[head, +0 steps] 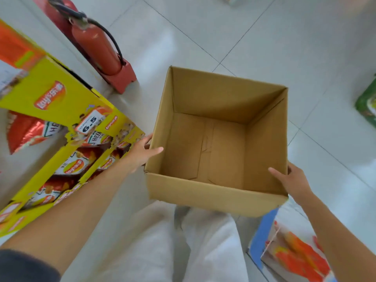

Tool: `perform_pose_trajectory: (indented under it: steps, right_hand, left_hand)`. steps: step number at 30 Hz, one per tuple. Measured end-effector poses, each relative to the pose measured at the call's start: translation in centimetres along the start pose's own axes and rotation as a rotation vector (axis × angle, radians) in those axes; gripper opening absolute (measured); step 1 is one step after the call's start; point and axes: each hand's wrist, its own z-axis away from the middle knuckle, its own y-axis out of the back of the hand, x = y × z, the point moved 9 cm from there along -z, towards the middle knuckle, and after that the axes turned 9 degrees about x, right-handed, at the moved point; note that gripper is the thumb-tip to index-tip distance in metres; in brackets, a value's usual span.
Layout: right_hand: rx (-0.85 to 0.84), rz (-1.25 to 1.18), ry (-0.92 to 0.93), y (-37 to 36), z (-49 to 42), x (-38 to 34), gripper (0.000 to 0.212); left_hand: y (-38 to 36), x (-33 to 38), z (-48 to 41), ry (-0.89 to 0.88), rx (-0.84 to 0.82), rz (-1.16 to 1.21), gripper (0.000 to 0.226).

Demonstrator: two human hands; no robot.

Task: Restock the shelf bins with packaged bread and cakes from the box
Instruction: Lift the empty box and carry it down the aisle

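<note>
An open brown cardboard box (203, 192) is held above the white tiled floor, and its inside is bare cardboard with nothing in it. My left hand (142, 153) grips the box's left wall, thumb over the rim inside and fingers on the outside. My right hand (293, 180) grips the right wall near the front corner, thumb inside and fingers outside. No packaged bread or cakes are in view.
A yellow cardboard display (53, 98) with chip bags stands at the left. A red fire extinguisher (97, 43) on its base sits behind it. A blue and orange carton (289, 253) lies at the lower right, and a green package (367, 104) at the right edge.
</note>
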Motion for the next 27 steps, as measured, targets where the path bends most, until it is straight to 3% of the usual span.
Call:
perform_pose_trajectory:
  steps: [8,14,27]
  right_hand:
    - [-0.170,0.163,0.202,-0.5,-17.7,-10.9,0.031]
    - [-0.303,0.332,0.372,-2.6,-27.7,-19.5,0.033]
    - [-0.487,0.578,0.612,-17.5,-38.2,-32.9,0.035]
  left_hand:
    - [-1.7,3.0,-7.1,0.096,0.211,0.228,0.091]
    - [-5.0,5.3,-9.5,0.138,0.366,0.398,0.069]
    - [-4.6,-0.2,-15.8,0.316,0.529,0.695,0.077]
